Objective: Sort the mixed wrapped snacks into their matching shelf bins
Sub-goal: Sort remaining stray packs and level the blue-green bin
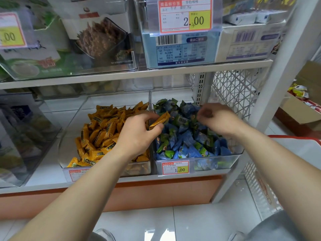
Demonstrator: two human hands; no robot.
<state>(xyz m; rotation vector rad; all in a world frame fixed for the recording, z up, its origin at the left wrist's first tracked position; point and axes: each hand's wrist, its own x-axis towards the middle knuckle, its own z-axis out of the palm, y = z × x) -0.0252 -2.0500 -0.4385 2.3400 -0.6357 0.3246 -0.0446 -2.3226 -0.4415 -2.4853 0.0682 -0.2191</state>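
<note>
The fingers [150, 117] and thumb of the left hand [139, 134] are clamped on one orange snack [160, 120], pinching its lower end so the wrapper slants up to the right. That snack hangs over the divide between the two bins, with its upper end above the blue snacks [184, 138]. The right hand [218, 120] is over the blue bin [238, 150], its fingers [205, 113] curled in toward the palm. They are blurred, so I cannot tell whether they hold anything. The left hand is above the right edge of the orange bin [67, 141], which holds a heap of orange snacks [100, 131]. Both clear bins sit side by side on the lower shelf [43, 171]. A price tag [175, 167] reading 1.00 is on the front of the blue bin. The upper shelf [139, 73] carries more clear bins of boxed goods and an upper tag [185, 15] reading 2.00. A cardboard box [298, 112] stands at the far right.
</note>
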